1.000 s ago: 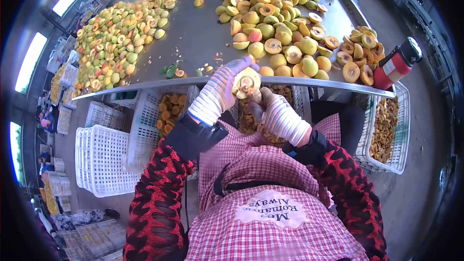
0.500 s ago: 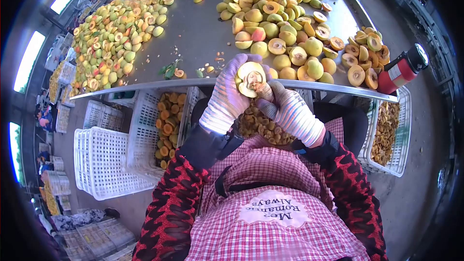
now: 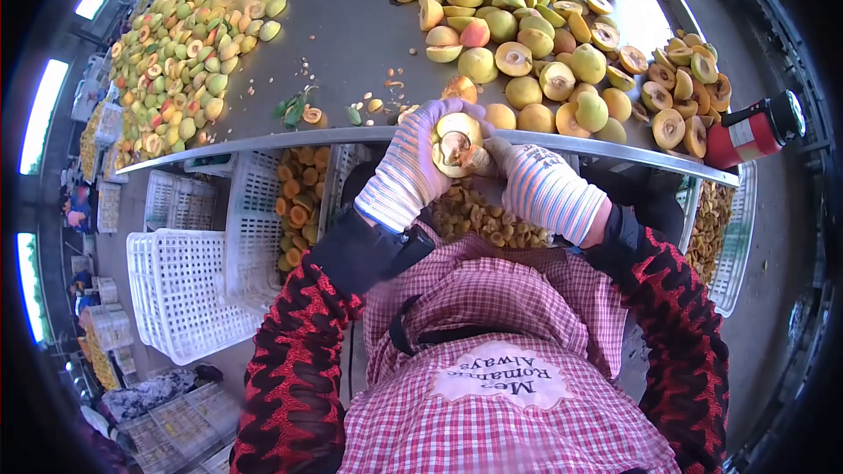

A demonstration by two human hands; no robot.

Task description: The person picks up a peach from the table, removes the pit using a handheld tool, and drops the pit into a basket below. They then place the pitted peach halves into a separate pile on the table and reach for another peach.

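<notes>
My left hand (image 3: 406, 162), in a striped glove, is closed around a peach half (image 3: 446, 126) just in front of the table edge. Its cut face is turned up toward me, with a brown, torn-looking hollow in the middle. My right hand (image 3: 546, 189), gloved alike, is closed with its fingertips at the right side of that hollow. Whatever those fingers may grip is hidden. Below both hands, a heap of brownish fruit pieces (image 3: 492, 218) shows between my knees.
On the metal table (image 3: 342, 44) lie a left pile of peaches (image 3: 189, 61), a right pile of halves (image 3: 536, 35), and scraps. A red and black bottle-shaped object (image 3: 746, 136) stands at the right corner. White crates (image 3: 180, 290) and a crate of orange halves (image 3: 299, 197) sit below left.
The view has shifted slightly, and the fruit piles appear displaced. My right hand has turned a little at the peach half, its back now showing more. My left hand keeps its hold.
</notes>
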